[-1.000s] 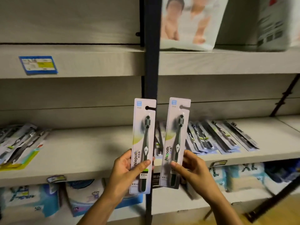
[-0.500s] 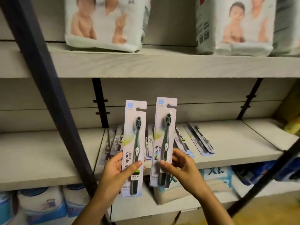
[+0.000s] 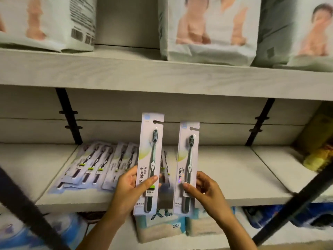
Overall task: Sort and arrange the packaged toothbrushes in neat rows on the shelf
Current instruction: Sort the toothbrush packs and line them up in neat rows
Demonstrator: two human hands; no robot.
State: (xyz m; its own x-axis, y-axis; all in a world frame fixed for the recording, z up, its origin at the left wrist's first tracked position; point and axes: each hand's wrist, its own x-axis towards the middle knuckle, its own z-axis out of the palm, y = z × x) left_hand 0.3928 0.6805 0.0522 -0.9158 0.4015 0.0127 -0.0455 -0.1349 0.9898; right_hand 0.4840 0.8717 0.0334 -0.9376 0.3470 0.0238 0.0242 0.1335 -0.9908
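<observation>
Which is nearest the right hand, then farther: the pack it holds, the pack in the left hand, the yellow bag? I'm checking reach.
1. Pack it holds, in its grip.
2. Left-hand pack, just leftward.
3. Yellow bag, far right on the shelf.

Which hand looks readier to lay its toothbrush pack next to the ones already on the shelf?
Probably the left hand: its pack hangs right beside the row of packs lying on the shelf; the right hand is farther from it.
</observation>
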